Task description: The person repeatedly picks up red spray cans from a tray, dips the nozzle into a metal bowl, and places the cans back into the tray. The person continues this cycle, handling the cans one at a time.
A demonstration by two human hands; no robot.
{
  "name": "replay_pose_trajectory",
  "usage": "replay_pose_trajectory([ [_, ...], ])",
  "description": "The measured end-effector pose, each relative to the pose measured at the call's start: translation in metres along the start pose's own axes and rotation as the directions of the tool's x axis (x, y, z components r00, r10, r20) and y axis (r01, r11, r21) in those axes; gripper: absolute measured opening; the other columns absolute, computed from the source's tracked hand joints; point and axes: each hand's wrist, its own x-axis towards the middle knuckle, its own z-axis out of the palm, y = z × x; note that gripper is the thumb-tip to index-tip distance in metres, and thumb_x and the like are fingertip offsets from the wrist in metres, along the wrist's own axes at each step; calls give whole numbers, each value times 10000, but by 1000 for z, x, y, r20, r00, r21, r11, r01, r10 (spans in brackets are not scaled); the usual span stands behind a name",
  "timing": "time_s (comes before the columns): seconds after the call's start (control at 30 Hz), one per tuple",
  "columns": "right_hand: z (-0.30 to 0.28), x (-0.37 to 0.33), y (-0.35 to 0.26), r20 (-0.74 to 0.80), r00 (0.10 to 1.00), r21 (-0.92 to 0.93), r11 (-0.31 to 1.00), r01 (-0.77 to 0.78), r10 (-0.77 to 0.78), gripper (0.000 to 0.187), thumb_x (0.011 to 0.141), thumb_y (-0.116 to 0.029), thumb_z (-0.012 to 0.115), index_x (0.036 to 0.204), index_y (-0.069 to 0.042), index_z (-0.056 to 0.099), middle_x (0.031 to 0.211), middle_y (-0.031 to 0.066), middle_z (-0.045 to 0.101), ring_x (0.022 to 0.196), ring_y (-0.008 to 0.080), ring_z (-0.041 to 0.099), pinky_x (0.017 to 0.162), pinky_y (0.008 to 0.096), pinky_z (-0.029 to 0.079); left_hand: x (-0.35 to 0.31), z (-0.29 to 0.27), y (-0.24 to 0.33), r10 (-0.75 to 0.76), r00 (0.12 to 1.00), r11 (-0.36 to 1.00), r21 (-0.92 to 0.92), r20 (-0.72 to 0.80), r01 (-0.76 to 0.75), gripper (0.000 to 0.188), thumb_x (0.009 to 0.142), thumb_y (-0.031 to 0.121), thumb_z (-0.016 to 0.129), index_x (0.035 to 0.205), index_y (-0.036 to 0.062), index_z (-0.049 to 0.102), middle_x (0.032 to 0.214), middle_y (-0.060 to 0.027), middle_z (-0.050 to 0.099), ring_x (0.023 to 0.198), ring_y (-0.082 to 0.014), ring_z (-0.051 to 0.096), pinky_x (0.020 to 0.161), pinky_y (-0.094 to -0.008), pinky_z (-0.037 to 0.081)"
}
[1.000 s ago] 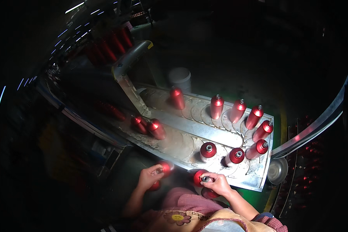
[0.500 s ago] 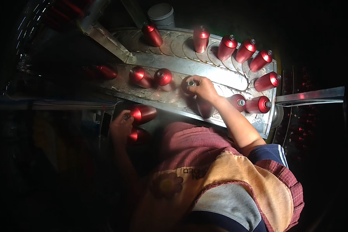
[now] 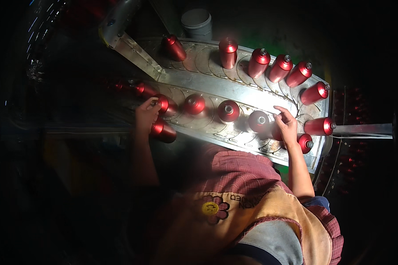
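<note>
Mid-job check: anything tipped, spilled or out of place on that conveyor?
Nothing looks spilled or knocked over on the metal conveyor, though its dark left end is hard to judge. Mild oddity: a wider gap on the far row between the leftmost red bottle and the next bottle. Tilts are probably lens distortion.

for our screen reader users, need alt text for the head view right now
A person's left hand holds a red bottle by the neck, while their open right hand is over a metal track lined with more red bottles, in dark surroundings.
</note>
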Motion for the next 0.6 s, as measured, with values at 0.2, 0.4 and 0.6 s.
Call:
replay_pose_trajectory([
  [0.2, -71, -51, -15, -215, 945, -249, 949, 192, -247, 274, 859, -3, 622, 1130, -6, 661, 907, 51, 590, 823, 131, 551, 792, 260, 452, -10, 36, 62, -126, 973, 990, 94, 192, 109, 472, 854, 43, 701, 1308, 3, 577, 596, 12, 509, 449, -45, 406, 400, -228, 300],
  [0.4, -113, -51, -44, -451, 832, -263, 939, 222, -323, 246, 911, 33, 561, 1143, 8, 640, 947, 44, 589, 825, 113, 533, 744, 223, 434, 7, -16, 222, 353, 910, 936, -88, 217, -342, 375, 909, 144, 662, 1250, 0, 602, 569, 0, 515, 426, -47, 410, 383, -215, 286],
  [0.6, -132, -10, -55, -452, 810, -263, 923, 280, -374, 212, 985, -31, 543, 1183, -10, 617, 1028, -9, 559, 761, 43, 474, 681, 187, 429, 165, 63, 224, 362, 930, 914, -223, 66, -340, 210, 896, 155, 697, 1040, 2, 684, 601, -17, 550, 422, -55, 424, 377, -224, 312],
])
